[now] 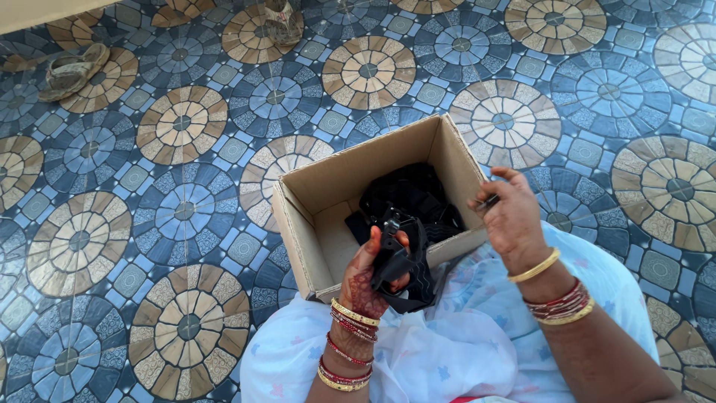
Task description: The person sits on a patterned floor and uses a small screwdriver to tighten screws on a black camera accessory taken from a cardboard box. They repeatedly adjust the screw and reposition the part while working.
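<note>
An open brown cardboard box (321, 179) sits on the patterned tile floor in front of my lap. A heap of black straps with plastic buckles (418, 198) lies inside it. My left hand (367, 280), with several bangles on the wrist, grips one black strap with a buckle (399, 261) over the box's near edge. My right hand (511, 216) hovers at the box's right wall and pinches a small dark piece (488, 200) between its fingertips; what the piece is I cannot tell.
Blue and tan circle-patterned tiles (183, 209) cover the floor all around. A pair of sandals (71, 71) lies at the far left, another sandal (282, 21) at the top. Pale printed cloth (447, 343) covers my lap below the box.
</note>
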